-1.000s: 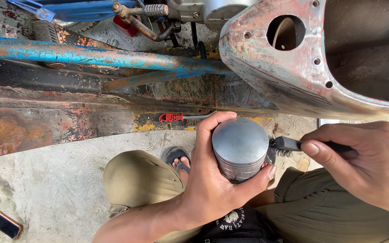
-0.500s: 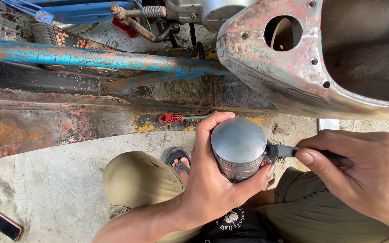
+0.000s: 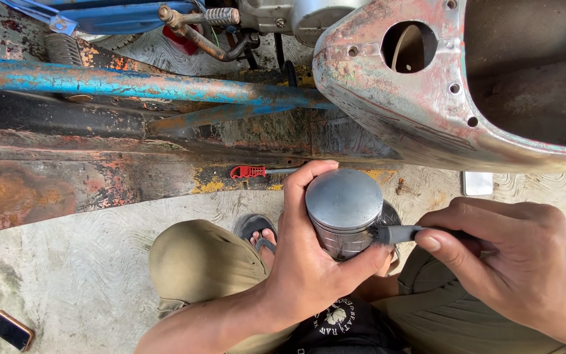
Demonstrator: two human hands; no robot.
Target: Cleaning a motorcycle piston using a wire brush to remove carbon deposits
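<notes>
A grey metal piston with a flat round crown [image 3: 343, 211] sits at the centre of the frame, wrapped in the left hand [image 3: 309, 262].

The left hand's fingers curl round the far side of the piston and the thumb presses its near side, holding it upright above the person's knees. The right hand [image 3: 515, 262], at lower right, pinches a dark-handled tool [image 3: 404, 233] whose tip touches the piston's grooved side. Below are khaki trousers [image 3: 194, 269] and a sandalled foot [image 3: 260, 237]. Just above the piston a red-handled screwdriver [image 3: 257, 172] lies on the concrete floor [image 3: 80, 275]. A rusty blue tube frame [image 3: 132, 84] crosses the upper left; a worn scooter body shell [image 3: 427, 111] fills the upper right. A phone [image 3: 11, 330] lies at lower left.
</notes>
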